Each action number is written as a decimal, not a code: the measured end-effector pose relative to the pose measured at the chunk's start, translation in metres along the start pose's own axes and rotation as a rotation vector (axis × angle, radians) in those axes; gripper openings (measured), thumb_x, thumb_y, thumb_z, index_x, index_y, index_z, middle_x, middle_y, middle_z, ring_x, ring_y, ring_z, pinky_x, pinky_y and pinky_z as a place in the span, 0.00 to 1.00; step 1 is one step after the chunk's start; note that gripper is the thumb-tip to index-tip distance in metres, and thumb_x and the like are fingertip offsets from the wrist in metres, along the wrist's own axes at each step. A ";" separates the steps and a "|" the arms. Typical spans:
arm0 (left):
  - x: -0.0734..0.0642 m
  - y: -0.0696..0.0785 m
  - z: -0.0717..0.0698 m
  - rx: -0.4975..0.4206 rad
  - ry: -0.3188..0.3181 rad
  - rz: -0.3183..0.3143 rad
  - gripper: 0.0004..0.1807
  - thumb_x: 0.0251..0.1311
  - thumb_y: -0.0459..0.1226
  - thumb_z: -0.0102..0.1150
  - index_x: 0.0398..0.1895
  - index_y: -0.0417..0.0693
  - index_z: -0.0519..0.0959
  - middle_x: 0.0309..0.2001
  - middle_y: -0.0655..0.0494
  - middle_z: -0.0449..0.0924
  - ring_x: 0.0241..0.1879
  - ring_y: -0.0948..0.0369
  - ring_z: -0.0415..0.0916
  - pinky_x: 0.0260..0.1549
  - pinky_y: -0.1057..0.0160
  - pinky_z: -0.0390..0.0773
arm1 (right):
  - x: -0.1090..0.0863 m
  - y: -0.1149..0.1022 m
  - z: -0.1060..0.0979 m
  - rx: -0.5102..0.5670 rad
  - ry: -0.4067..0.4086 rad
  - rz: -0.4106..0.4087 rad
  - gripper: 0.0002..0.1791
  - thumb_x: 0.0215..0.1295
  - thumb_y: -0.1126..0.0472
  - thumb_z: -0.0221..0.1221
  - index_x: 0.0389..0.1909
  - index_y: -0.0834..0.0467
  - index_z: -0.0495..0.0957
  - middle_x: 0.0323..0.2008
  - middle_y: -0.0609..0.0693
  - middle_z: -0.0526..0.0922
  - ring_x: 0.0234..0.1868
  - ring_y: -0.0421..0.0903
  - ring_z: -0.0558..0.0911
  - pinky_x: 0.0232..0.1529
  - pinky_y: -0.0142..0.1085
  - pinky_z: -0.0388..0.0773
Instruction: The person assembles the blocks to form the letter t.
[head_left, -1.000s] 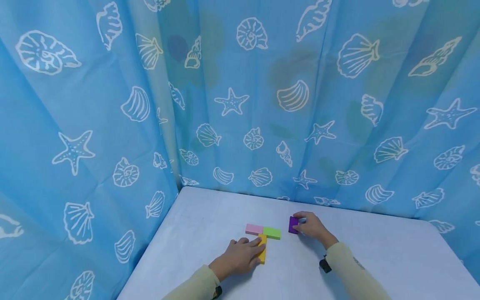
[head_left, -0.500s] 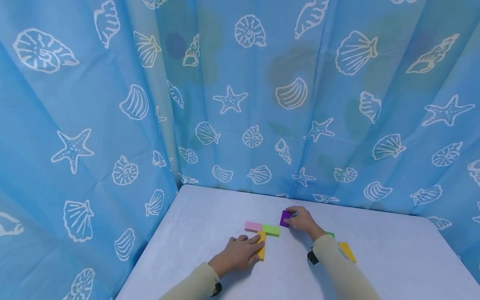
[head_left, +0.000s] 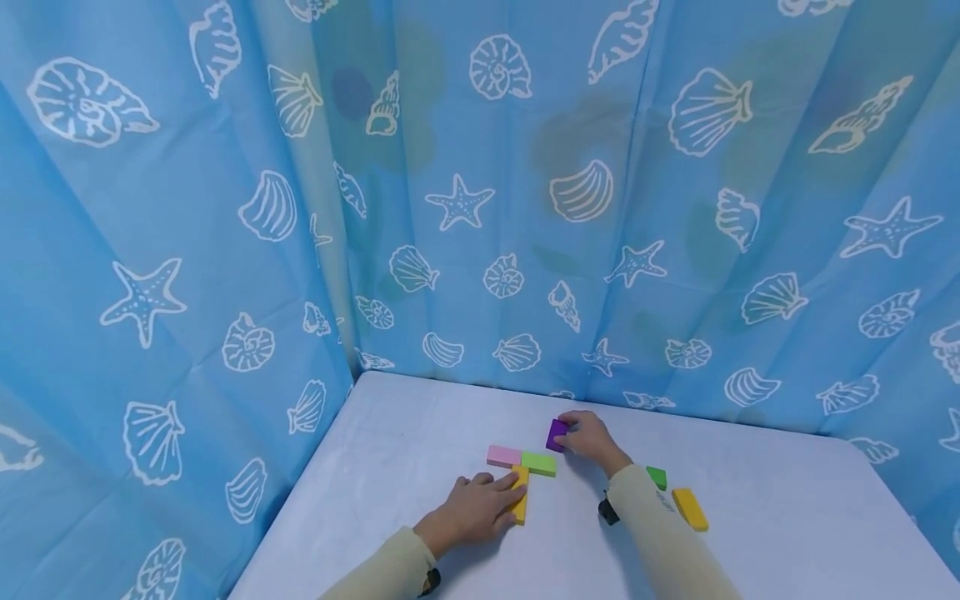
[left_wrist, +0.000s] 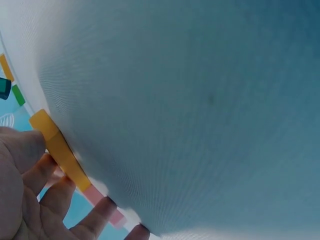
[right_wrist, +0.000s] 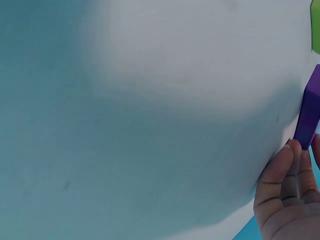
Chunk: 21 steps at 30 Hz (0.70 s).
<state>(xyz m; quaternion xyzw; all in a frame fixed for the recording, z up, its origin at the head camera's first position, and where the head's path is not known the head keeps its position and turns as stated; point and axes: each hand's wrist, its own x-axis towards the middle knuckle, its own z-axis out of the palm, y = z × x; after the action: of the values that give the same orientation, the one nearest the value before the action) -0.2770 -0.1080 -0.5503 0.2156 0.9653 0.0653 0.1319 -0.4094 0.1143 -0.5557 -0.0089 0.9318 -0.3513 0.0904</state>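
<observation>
In the head view my right hand (head_left: 588, 437) pinches a purple block (head_left: 557, 435) between thumb and fingers. It is behind and right of a T-shaped group of flat blocks. A pink block (head_left: 503, 456) and a light green block (head_left: 538, 465) lie end to end, and a yellow block (head_left: 521, 497) runs from their joint toward me. My left hand (head_left: 472, 510) rests spread against the yellow block, its thumb near the close end. The left wrist view shows the thumb (left_wrist: 30, 147) and fingers along one side of that yellow block (left_wrist: 62, 152).
Right of my right forearm lie a green block (head_left: 657, 477) and another yellow block (head_left: 690, 509) on the white-covered table (head_left: 795, 525). A blue curtain (head_left: 465, 275) with shell prints stands behind the table's far edge and along its left side.
My right hand has carried the purple block left and slightly back. Its forearm moved left too, uncovering the green and yellow blocks on the right. The left hand stayed put.
</observation>
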 end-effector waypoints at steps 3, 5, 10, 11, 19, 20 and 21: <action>0.000 -0.001 0.002 0.003 0.003 0.003 0.28 0.70 0.57 0.48 0.73 0.77 0.62 0.76 0.72 0.57 0.70 0.52 0.64 0.62 0.36 0.68 | 0.001 -0.004 0.003 -0.008 0.007 -0.005 0.27 0.64 0.60 0.65 0.63 0.61 0.74 0.60 0.62 0.76 0.63 0.61 0.72 0.61 0.56 0.73; 0.000 -0.002 0.002 -0.003 0.003 0.007 0.28 0.70 0.57 0.48 0.73 0.76 0.62 0.76 0.72 0.57 0.70 0.52 0.64 0.62 0.36 0.67 | 0.001 -0.007 0.005 -0.005 0.013 -0.008 0.26 0.64 0.60 0.65 0.63 0.61 0.75 0.60 0.62 0.76 0.63 0.61 0.71 0.62 0.57 0.73; 0.000 -0.003 0.003 -0.012 -0.005 0.011 0.28 0.70 0.58 0.48 0.73 0.76 0.62 0.76 0.72 0.57 0.70 0.51 0.64 0.62 0.35 0.67 | -0.001 -0.011 0.009 0.001 0.012 -0.022 0.26 0.64 0.59 0.65 0.63 0.60 0.75 0.60 0.62 0.76 0.63 0.61 0.71 0.62 0.57 0.73; 0.000 -0.003 0.003 -0.009 -0.005 0.012 0.28 0.70 0.58 0.48 0.72 0.76 0.62 0.76 0.72 0.57 0.70 0.52 0.64 0.62 0.35 0.67 | -0.001 -0.012 0.010 0.000 0.014 -0.025 0.26 0.64 0.59 0.65 0.63 0.60 0.75 0.60 0.62 0.76 0.63 0.61 0.71 0.62 0.57 0.73; 0.000 -0.003 0.000 -0.011 -0.004 0.021 0.28 0.70 0.57 0.49 0.73 0.76 0.62 0.76 0.72 0.57 0.70 0.51 0.65 0.62 0.35 0.68 | 0.003 -0.017 0.015 0.039 0.015 -0.014 0.27 0.64 0.59 0.65 0.63 0.60 0.74 0.61 0.62 0.74 0.63 0.62 0.71 0.62 0.58 0.72; 0.000 -0.003 0.001 -0.010 -0.004 0.020 0.28 0.70 0.57 0.49 0.73 0.76 0.62 0.76 0.72 0.57 0.70 0.51 0.65 0.62 0.35 0.68 | 0.003 -0.017 0.016 0.046 0.015 -0.011 0.27 0.64 0.59 0.65 0.63 0.60 0.74 0.61 0.62 0.74 0.63 0.62 0.71 0.62 0.58 0.72; 0.000 -0.003 0.001 -0.010 -0.005 0.019 0.28 0.70 0.57 0.49 0.73 0.76 0.62 0.76 0.72 0.57 0.69 0.51 0.65 0.62 0.35 0.68 | 0.004 -0.018 0.017 0.049 0.016 -0.012 0.27 0.64 0.60 0.65 0.63 0.60 0.74 0.62 0.62 0.74 0.63 0.61 0.71 0.62 0.58 0.72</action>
<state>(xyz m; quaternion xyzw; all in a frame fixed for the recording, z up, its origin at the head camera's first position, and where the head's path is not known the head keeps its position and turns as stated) -0.2778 -0.1103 -0.5514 0.2243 0.9626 0.0708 0.1347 -0.4108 0.0892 -0.5573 -0.0093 0.9237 -0.3744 0.0811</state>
